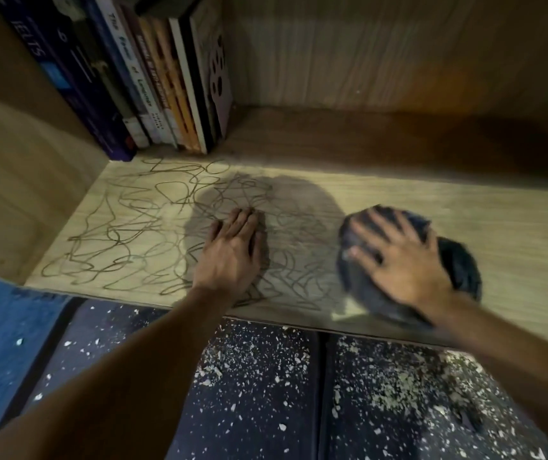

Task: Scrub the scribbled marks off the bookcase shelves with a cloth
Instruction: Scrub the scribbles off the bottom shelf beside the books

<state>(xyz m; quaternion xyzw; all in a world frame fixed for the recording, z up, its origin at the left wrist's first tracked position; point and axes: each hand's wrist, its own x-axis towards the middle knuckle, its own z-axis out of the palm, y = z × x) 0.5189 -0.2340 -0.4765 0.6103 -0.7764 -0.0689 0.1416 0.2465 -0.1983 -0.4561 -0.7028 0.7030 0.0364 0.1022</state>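
The bookcase compartment holds a row of books [153,88] standing at the upper left of the frame, leaning slightly, tight against the left wall. One dark blue spine reads "IELTS"; a white spine reads "The Power of Language"; the other titles are too blurred to read. The shelf [498,227] is pale wood grain. Dark scribbled marks [126,234], looping and tangled, cover its left half from the left wall to about the middle of the frame, thinning out toward the cloth. The left hand [232,250] lies palm down on the marks at the centre, fingers [246,220] straight and together, holding nothing. At the right of centre, the right hand [402,260] presses down on a crumpled dark grey-blue cloth [365,293], fingers spread flat across its top; hand and cloth are motion-blurred. The cloth sits on the shelf near its front edge. Below, in the lower frame, lies a dark speckled floor [266,393].
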